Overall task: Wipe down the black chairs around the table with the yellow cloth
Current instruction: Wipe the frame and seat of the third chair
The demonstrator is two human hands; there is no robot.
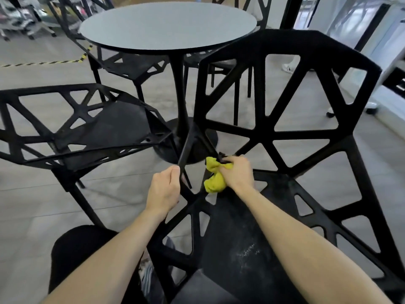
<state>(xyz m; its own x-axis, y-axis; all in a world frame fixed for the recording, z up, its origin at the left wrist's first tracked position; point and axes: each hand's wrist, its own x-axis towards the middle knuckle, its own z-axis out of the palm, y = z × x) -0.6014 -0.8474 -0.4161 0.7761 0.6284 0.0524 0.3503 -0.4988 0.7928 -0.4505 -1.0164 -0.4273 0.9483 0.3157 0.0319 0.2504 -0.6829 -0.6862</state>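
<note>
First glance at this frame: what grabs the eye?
The yellow cloth, bunched in the right hand at center, pops against the black lattice chair filling the right side, pressed where a leg meets the seat. The left hand grips a chair strut just beside it. Behind, the round grey table sits top center, with another black chair at left.

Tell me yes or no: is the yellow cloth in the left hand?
No, the right hand grips the yellow cloth, while the left hand holds a chair bar.
</note>
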